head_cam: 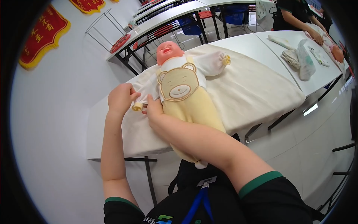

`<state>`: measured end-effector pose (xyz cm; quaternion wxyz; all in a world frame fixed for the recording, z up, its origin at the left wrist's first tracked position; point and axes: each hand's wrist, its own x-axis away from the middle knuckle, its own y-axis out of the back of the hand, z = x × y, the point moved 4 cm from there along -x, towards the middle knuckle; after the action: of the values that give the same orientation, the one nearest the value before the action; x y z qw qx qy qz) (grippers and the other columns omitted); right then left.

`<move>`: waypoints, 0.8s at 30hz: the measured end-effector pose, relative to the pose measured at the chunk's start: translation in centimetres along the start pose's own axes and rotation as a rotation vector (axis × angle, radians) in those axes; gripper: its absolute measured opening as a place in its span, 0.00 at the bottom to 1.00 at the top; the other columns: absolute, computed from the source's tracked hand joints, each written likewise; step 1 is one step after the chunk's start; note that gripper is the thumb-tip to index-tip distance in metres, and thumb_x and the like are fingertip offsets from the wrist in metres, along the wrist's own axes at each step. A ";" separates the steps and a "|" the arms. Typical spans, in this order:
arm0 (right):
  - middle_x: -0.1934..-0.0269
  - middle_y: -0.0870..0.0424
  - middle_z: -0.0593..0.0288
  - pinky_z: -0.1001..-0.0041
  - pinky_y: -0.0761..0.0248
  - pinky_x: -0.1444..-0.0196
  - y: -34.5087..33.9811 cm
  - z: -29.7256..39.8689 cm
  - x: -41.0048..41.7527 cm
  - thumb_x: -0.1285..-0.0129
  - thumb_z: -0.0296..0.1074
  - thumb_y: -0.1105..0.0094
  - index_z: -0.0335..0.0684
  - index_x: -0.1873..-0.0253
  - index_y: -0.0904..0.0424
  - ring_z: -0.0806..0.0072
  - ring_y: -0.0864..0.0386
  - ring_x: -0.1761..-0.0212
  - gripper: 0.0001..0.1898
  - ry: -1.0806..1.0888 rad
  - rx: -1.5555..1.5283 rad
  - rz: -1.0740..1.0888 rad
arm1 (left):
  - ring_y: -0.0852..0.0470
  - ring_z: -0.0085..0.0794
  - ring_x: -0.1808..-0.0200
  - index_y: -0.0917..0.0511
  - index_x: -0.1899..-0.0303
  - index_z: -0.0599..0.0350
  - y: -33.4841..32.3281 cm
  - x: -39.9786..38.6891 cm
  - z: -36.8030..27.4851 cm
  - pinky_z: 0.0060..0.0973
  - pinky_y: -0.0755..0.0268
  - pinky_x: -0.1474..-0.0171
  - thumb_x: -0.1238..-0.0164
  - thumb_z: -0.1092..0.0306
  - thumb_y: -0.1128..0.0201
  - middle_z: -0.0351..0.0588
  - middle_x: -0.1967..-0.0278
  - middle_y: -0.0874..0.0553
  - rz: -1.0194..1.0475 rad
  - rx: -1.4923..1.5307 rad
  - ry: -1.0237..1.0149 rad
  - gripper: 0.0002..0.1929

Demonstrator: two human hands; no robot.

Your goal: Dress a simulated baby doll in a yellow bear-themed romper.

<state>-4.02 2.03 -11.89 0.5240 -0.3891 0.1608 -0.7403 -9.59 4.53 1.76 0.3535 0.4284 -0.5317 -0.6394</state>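
A baby doll (169,52) lies on its back on a cream blanket (251,84) spread over a white table. It wears a white long-sleeved top and pale yellow overalls (193,106) with a smiling bear on the bib. My left hand (122,98) pinches the white sleeve (145,91) at the picture's left, just above its yellow cuff (137,106). My right hand (153,107) is at the same sleeve's lower side, its fingers partly hidden behind the cloth near the cuff. The doll's other sleeve (215,63) stretches out to the right, ending in a gathered yellow cuff.
At the right, a white table holds a folded cloth (291,58), a plastic bag (305,60) and a packet (318,56). Beyond, a person's hands (316,36) touch another doll (337,53). A wall stands close on the left; tables and red stools (120,43) are behind.
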 end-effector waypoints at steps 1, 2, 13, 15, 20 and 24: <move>0.50 0.19 0.52 0.71 0.23 0.66 0.0 0.0 0.0 0.23 0.53 0.57 0.34 0.35 0.32 0.67 0.18 0.57 0.27 0.018 -0.026 0.010 | 0.20 0.34 0.73 0.21 0.74 0.58 0.0 0.0 0.0 0.33 0.32 0.69 0.43 0.60 0.29 0.44 0.74 0.15 0.002 0.000 -0.001 0.12; 0.49 0.19 0.51 0.71 0.23 0.65 -0.1 -0.1 0.0 0.23 0.53 0.57 0.33 0.34 0.33 0.67 0.17 0.57 0.28 0.035 -0.052 0.020 | 0.20 0.33 0.74 0.21 0.74 0.58 0.1 0.0 0.1 0.32 0.32 0.70 0.43 0.59 0.29 0.44 0.75 0.16 0.009 0.030 0.024 0.13; 0.41 0.24 0.51 0.74 0.20 0.72 0.1 -0.1 -0.5 0.24 0.44 0.51 0.35 0.26 0.46 0.66 0.14 0.56 0.29 -0.028 -0.056 0.018 | 0.21 0.23 0.80 0.18 0.74 0.57 0.1 0.0 1.3 0.24 0.32 0.74 0.43 0.55 0.30 0.39 0.80 0.15 0.110 0.133 0.038 0.15; 0.41 0.24 0.51 0.74 0.20 0.72 0.0 -0.2 -0.5 0.24 0.44 0.51 0.36 0.26 0.47 0.67 0.14 0.56 0.30 -0.033 -0.068 0.033 | 0.21 0.22 0.80 0.18 0.73 0.57 0.7 -0.1 0.9 0.25 0.32 0.75 0.41 0.58 0.31 0.39 0.81 0.16 0.107 0.050 0.034 0.13; 0.44 0.21 0.51 0.74 0.20 0.71 0.0 -0.2 -0.7 0.23 0.44 0.51 0.36 0.26 0.46 0.68 0.13 0.58 0.29 -0.011 -0.078 0.035 | 0.19 0.28 0.77 0.18 0.73 0.56 0.5 0.3 1.0 0.28 0.30 0.72 0.40 0.62 0.32 0.40 0.78 0.14 0.074 0.084 0.042 0.09; 0.47 0.19 0.52 0.70 0.23 0.65 0.0 -0.3 -0.4 0.23 0.53 0.58 0.34 0.35 0.32 0.67 0.16 0.55 0.27 0.041 -0.020 0.024 | 0.16 0.34 0.70 0.17 0.72 0.54 0.9 0.4 0.3 0.32 0.28 0.68 0.42 0.63 0.31 0.42 0.74 0.14 0.054 0.029 0.042 0.07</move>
<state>-4.22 2.34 -12.26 0.5255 -0.3772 0.1834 -0.7402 -10.01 4.16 2.58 0.3753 0.4324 -0.5448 -0.6127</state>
